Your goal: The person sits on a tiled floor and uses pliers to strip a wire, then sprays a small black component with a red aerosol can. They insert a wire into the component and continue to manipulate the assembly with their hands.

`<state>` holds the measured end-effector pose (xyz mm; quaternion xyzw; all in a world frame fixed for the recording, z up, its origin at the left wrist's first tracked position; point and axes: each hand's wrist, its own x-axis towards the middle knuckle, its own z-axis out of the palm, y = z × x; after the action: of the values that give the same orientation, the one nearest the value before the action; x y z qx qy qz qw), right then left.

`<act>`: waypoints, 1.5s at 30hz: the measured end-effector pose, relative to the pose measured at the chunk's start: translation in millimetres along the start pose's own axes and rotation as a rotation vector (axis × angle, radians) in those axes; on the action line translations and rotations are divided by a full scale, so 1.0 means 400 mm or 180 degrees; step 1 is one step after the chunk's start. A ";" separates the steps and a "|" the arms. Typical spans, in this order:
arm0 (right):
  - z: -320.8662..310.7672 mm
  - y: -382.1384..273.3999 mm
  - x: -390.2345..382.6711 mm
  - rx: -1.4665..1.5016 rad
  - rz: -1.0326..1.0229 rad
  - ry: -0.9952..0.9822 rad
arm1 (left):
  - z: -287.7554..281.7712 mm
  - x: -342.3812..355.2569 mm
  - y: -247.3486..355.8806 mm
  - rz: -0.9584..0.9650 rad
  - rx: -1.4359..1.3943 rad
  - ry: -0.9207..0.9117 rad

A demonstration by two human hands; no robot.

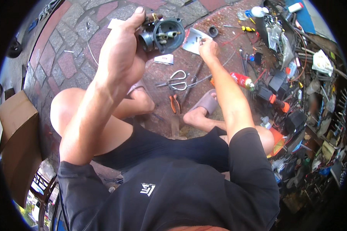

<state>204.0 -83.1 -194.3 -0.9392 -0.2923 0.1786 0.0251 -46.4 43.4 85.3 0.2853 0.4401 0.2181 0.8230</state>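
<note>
My left hand [121, 57] is raised and wrapped round a metal carburetor [157, 45]. Its open underside faces up, showing brass jets inside the round chamber. Further right and lower, my right hand [209, 51] reaches down to a white sheet [190, 45] on the ground. Small dark parts lie on that sheet beside my fingertips. The fingers are pinched together, and whatever they hold is too small to make out. A black round cap [213, 31] sits just beyond the sheet.
Scissors [180, 85] and orange-handled pliers [175, 104] lie between my feet. A yellow-handled screwdriver [247, 29] is beyond my right hand, a red spray can [243, 81] beside my right forearm. Tools and scrap crowd the right side; a cardboard box [18, 119] stands at left.
</note>
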 end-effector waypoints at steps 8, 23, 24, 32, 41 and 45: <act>0.123 -0.020 0.102 -0.0580 -0.0204 -0.0025 | -0.031 0.000 0.005 0.0001 -0.0089 0.0074; -0.067 -0.004 -0.081 0.1323 -0.0164 0.0460 | 0.044 0.044 -0.041 -0.0041 -0.0023 -0.0228; -0.098 0.030 -0.092 0.1292 -0.0292 0.0619 | 0.053 0.062 -0.056 -0.0135 -0.0195 -0.0369; -0.567 0.100 -0.296 0.3071 -0.0879 0.0189 | 0.123 0.097 -0.145 -0.0461 -0.0600 -0.0989; -0.724 0.041 -0.595 0.4478 -0.0691 0.0330 | 0.148 0.078 -0.195 -0.0539 -0.0554 -0.1820; -0.684 0.028 -0.658 0.4953 -0.0619 0.0419 | 0.149 0.028 -0.187 -0.0419 -0.0542 -0.1983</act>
<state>104.3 -223.7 144.3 -0.6306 -0.1621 0.2730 0.7082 18.0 -21.9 56.0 0.2393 0.1649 0.1027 0.9513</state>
